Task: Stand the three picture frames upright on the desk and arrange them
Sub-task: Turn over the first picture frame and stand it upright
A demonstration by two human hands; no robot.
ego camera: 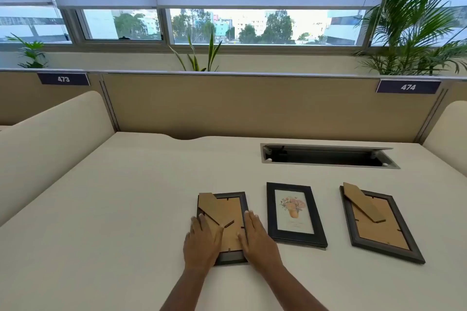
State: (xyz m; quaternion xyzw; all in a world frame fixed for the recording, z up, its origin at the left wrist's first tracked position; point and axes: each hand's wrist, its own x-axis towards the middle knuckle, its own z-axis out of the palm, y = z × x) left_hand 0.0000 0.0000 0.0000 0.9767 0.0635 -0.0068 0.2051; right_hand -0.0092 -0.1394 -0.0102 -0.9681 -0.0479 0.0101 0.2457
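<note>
Left frame: lies face down on the desk, cardboard back up, its stand partly swung out; nearest the person.
Middle frame: lies flat, face up, a flower print showing; just beside the left one, apart from it.
Right frame: flat, face down, stand lifted a little off the back; well to the right.
Left hand: spread flat over the left frame's left edge and back, fingers extended, pressing rather than clasping.
Right hand: laid open along that frame's right edge, thumb on the cardboard; whether the fingers curl under the rim I cannot tell from this angle.
Done: nothing stands yet; all three are down.
In hand: likely the first frame, being readied to lift.
Left: open each stand, set three upright, turn the picture sides forward, then arrange them.
</note>
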